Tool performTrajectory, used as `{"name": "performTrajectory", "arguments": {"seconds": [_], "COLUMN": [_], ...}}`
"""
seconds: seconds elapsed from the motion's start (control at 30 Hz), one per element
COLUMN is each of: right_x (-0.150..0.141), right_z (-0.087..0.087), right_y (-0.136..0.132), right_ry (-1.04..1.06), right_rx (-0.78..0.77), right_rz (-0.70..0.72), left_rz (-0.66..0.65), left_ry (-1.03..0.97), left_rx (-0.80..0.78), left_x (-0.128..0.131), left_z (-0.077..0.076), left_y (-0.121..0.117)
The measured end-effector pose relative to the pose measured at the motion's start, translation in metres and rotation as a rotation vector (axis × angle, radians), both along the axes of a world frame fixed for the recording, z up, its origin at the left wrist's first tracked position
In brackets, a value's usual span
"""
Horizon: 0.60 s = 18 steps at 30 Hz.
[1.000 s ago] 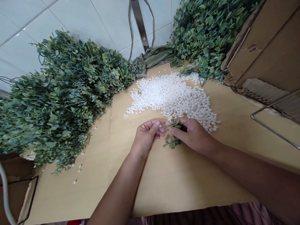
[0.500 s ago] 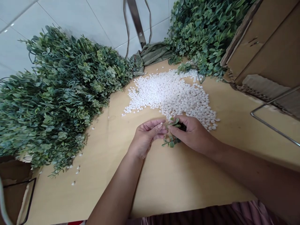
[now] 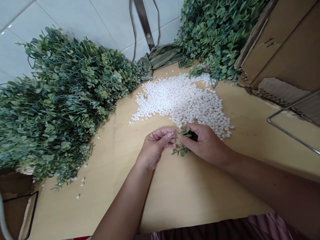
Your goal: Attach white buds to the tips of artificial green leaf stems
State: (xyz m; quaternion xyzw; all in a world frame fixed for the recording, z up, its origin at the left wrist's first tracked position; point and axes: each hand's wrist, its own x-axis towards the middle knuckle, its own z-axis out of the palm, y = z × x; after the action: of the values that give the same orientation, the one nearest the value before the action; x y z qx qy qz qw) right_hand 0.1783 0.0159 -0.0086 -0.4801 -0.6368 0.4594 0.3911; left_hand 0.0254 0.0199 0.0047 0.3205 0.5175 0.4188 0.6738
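My right hand (image 3: pixel 207 141) is closed around an artificial leaf sprig (image 3: pixel 185 132); its small green leaves stick out past the thumb and below the hand. Inside the palm the rest of the sprig is hidden. Close to it on the left, my left hand (image 3: pixel 157 143) pinches thumb and forefinger together, with a tiny white piece (image 3: pixel 172 133) just showing at the tips. Both hands are held over the table, in front of a spread heap of small white plastic pieces (image 3: pixel 175 98).
Artificial greenery is piled high on the left (image 3: pixel 65 103) and at the back right (image 3: pixel 220 36). A cardboard box (image 3: pixel 287 46) stands at the right, near a bent metal rod (image 3: pixel 287 133). A dark green cloth (image 3: pixel 163 55) lies at the back by the tiled wall (image 3: pixel 82 23).
The view has shifted very slightly. Both hands keep nearly the same place, fingertips close together at the sprig.
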Motion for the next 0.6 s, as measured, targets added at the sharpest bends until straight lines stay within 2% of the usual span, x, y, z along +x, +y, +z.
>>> {"name": "performTrajectory", "arguments": {"seconds": [0.13, 0.6], "right_x": [0.0, 0.0], "right_z": [-0.0001, -0.0012], "right_y": [-0.0002, -0.0008], "right_ry": [-0.014, -0.047], "right_rx": [0.015, 0.03], "right_rz": [0.01, -0.008], "left_rz": [-0.001, -0.041], "left_ry": [-0.002, 0.01], "left_rx": [-0.051, 0.007], "left_x": [0.0007, 0.0012], "left_z": [0.0021, -0.0019], "left_y": [0.0006, -0.0009]}}
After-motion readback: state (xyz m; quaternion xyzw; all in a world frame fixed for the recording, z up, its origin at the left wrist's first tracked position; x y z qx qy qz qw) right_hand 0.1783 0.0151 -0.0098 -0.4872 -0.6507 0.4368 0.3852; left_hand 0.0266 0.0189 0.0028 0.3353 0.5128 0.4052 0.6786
